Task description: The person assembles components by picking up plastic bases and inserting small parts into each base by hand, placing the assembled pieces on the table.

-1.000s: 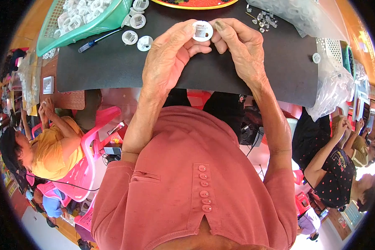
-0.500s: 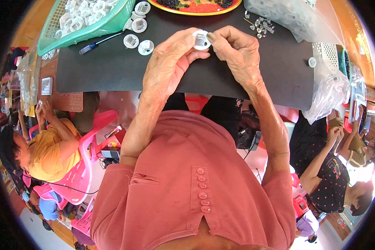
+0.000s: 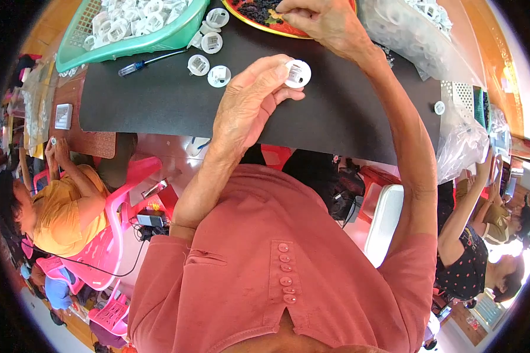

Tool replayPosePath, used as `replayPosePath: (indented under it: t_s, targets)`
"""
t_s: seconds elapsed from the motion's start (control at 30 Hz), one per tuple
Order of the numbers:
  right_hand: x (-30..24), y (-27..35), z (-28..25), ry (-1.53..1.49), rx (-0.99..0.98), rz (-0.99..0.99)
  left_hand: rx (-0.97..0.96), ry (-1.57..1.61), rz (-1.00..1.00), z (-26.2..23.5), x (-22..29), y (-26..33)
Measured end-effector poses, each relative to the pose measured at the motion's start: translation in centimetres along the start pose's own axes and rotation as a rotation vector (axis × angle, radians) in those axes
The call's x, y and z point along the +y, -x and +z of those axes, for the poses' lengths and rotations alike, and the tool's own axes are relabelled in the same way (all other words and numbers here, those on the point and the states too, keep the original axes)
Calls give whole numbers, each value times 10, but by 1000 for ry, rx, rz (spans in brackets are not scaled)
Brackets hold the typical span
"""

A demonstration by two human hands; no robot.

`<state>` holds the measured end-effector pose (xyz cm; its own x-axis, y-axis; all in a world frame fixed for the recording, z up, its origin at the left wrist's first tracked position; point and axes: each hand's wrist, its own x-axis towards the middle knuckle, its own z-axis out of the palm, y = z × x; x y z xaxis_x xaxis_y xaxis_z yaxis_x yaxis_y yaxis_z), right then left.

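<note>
My left hand [image 3: 250,94] pinches a round white plastic piece [image 3: 298,74] between thumb and fingers, over the dark tabletop. The piece has a recess in its face. At the top, my right hand [image 3: 330,26] is over a round red-and-yellow tray [image 3: 294,33] of small black parts [image 3: 259,10]. Its fingers are curled together at the parts; whatever they grip is too small to make out. Left of my left hand lie several more round white pieces [image 3: 219,76]. Beside them rests a screwdriver [image 3: 150,62] with a blue handle.
A green basket [image 3: 129,50] heaped with white pieces stands at the far left. At the right are a clear bag [image 3: 400,38] of white parts, a crumpled plastic bag [image 3: 462,147] and a small white cap [image 3: 439,107]. People sit at both sides.
My right hand has left the white piece and moved up to the tray of black parts. My left hand still holds the piece, now slightly lower and further right.
</note>
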<state>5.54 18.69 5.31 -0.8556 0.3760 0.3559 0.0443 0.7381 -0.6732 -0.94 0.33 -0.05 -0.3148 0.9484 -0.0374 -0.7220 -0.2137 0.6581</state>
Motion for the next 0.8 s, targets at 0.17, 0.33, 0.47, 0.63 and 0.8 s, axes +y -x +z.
replayPosePath:
  t_s: [0.17, 0.33, 0.47, 0.63, 0.8]
  targets:
    - [8, -15, 2, 310, -251, -114, 20, 5, -21, 3, 1, 0]
    - [13, -16, -1, 436, -287, -201, -16, 5, -16, 4, 0, -1]
    - [24, -20, 24, 284, -155, -175, 45, -3, 26, -9, 0, 3]
    - [-23, -12, -8, 360, -230, 126, -3, -17, 10, 2, -1, 0]
    - [-5, -14, -2, 355, -224, 74, 4, -13, 5, 3, -1, -1]
